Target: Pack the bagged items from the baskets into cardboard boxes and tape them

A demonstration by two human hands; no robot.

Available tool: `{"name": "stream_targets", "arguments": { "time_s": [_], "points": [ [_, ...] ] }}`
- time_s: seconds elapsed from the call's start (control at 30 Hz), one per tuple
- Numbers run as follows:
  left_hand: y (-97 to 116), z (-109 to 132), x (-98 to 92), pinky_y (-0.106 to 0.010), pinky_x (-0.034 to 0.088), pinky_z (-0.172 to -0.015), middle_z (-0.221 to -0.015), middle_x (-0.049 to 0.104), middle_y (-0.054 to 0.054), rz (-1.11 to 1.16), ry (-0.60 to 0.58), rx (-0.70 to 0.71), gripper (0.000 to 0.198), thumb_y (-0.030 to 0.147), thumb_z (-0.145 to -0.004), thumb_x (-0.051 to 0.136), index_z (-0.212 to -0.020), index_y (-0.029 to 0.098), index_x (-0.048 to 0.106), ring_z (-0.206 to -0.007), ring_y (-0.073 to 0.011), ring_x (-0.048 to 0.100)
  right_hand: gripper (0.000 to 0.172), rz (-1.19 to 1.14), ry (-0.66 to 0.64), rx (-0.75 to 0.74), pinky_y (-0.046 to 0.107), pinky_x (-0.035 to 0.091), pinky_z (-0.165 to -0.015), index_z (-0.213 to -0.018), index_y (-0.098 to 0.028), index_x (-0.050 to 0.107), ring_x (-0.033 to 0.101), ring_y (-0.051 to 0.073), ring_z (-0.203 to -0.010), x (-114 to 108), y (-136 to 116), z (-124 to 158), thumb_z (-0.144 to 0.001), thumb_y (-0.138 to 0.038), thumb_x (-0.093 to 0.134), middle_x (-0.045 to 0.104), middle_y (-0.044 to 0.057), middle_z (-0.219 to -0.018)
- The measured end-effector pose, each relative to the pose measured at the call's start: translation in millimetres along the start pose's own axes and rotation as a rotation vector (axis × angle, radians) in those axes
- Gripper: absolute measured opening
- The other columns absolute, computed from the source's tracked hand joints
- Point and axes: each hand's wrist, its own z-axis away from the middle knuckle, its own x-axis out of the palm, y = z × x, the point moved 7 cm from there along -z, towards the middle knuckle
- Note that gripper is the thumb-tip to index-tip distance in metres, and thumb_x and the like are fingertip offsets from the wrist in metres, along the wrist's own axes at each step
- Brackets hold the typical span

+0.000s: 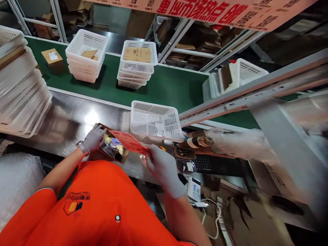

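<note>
An open cardboard box (124, 156) sits on the metal table near my body, with packets in purple, yellow and clear wrapping (114, 145) inside. My left hand (95, 137), gloved in grey, grips the box's left edge. In my gloved right hand (164, 167) is the right end of a red printed sheet (129, 141), pinched between thumb and fingers. The sheet slants over the right part of the box. Just beyond it stands a white perforated basket (156, 121) with a small label at its bottom.
A green conveyor (169, 89) carries stacked white baskets (85, 56) and a small carton (53, 60). More baskets (20, 89) are piled at the left. At the right are a tape roll (205, 141), a keyboard (205, 164) and a slanting metal frame (230, 102).
</note>
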Motion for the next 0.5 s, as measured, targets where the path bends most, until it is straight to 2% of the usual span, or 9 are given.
{"name": "stream_targets", "arguments": {
  "time_s": [0.13,0.23,0.33,0.5],
  "points": [
    [12,8,15.2,-0.053,0.056,-0.118,-0.128,0.076,-0.022,0.018,-0.142,-0.014,0.035,0.029,-0.111,0.055,-0.132,0.012,0.078,-0.127,-0.0368,0.069,0.029,0.123,-0.046,-0.053,0.031,0.043,-0.069,-0.116,-0.022,0.081,0.079,0.025,-0.086,26,2,-20,-0.106,-0.019,0.053,0.085,0.008,-0.091],
    [18,12,23.5,-0.05,0.059,-0.113,-0.126,0.075,-0.022,0.001,-0.2,-0.052,0.03,0.03,-0.111,0.058,-0.119,0.013,0.082,-0.123,-0.0371,0.072,0.032,0.166,-0.163,-0.059,0.031,0.039,-0.068,-0.119,-0.02,0.081,0.079,0.024,-0.089,58,-6,-38,-0.109,-0.017,0.05,0.086,0.009,-0.096],
    [19,12,25.7,-0.049,0.06,-0.108,-0.126,0.076,-0.024,-0.011,-0.217,-0.095,0.031,0.031,-0.11,0.061,-0.119,0.012,0.083,-0.121,-0.038,0.073,0.029,0.214,-0.303,-0.034,0.031,0.037,-0.066,-0.115,-0.018,0.08,0.08,0.024,-0.089,83,-18,-50,-0.112,-0.016,0.051,0.086,0.011,-0.099],
    [17,11,23.2,-0.045,0.061,-0.099,-0.125,0.076,-0.024,0.035,-0.227,-0.122,0.045,0.05,-0.11,0.065,-0.12,0.01,0.084,-0.115,-0.0375,0.076,0.024,0.269,-0.505,-0.005,0.031,0.041,-0.065,-0.12,-0.016,0.075,0.083,0.028,-0.09,104,-41,-63,-0.113,-0.014,0.052,0.086,0.016,-0.103]
  ]
}}
